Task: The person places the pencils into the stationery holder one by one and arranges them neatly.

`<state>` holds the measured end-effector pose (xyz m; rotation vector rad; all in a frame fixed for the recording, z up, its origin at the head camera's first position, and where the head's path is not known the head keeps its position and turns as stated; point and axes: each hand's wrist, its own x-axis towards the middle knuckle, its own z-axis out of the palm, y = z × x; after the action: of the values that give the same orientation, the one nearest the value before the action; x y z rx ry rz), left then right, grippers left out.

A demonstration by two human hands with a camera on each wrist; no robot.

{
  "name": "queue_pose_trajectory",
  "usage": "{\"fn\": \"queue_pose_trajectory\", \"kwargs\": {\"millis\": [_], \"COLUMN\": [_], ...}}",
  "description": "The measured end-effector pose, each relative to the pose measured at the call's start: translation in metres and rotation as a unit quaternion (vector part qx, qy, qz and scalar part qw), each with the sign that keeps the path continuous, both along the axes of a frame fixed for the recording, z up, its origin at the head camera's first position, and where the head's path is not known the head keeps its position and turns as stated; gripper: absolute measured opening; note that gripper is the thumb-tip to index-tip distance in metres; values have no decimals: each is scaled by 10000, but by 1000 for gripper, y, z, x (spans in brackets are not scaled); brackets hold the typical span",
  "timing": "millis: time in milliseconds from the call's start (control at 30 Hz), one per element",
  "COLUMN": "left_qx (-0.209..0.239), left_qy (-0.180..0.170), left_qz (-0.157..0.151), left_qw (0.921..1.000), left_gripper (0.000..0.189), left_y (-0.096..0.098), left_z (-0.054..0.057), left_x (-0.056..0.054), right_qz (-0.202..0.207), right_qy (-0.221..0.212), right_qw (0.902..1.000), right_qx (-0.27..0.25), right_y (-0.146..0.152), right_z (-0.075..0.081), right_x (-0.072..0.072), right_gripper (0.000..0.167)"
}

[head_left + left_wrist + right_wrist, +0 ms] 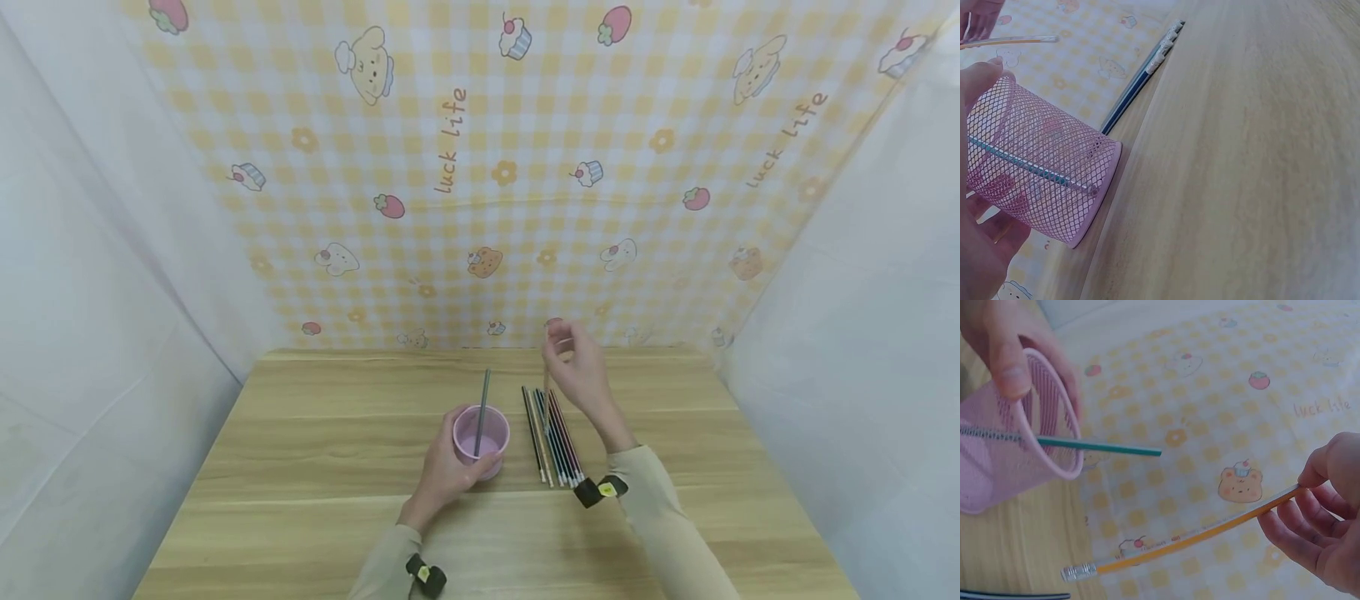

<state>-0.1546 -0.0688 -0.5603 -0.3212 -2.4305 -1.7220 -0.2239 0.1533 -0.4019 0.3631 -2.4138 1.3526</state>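
Observation:
My left hand point(447, 473) grips a pink mesh cup point(482, 442) standing on the wooden table point(315, 467). A green pencil point(483, 410) leans inside the cup, its end sticking out above the rim. My right hand point(564, 348) is raised to the right of the cup and pinches a yellow pencil point(546, 390) by one end, clear of the table. In the right wrist view the yellow pencil point(1185, 540) shows a metal ferrule and eraser at its free end, beside the cup point(1016, 444). The left wrist view shows the cup point(1041, 175) with the green pencil point(1029, 165) behind the mesh.
Several pencils point(553, 437) lie side by side on the table, just right of the cup, under my right hand. A yellow checked cloth point(480, 167) with cartoon prints hangs behind the table. White sheets close in both sides.

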Motion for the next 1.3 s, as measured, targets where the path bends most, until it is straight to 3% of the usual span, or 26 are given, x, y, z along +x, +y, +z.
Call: {"fn": "queue_pose_trajectory", "kwargs": {"millis": [300,500,800,967,1300], "left_qx": [-12,-47,-57,-36,-69], "left_qy": [0,24,104,118,184], "left_qz": [31,34,26,19,-16], "left_qw": [10000,10000,9999,9999,9998], "left_gripper": [92,93,93,93,93], "left_y": [0,0,0,0,0], "left_z": [-2,-2,-3,-3,-5], "left_x": [-1,-1,-1,-1,-3], "right_qz": [204,394,743,953,911], "right_qy": [-7,115,199,-99,-385], "right_qw": [9957,9929,9935,9912,9909], "right_qx": [-905,-1117,-844,-908,-916], "right_y": [-16,-29,-45,-50,-53], "right_z": [19,18,-12,-31,-56], "right_x": [5,4,-3,-5,-6], "right_gripper": [23,22,23,26,20]}}
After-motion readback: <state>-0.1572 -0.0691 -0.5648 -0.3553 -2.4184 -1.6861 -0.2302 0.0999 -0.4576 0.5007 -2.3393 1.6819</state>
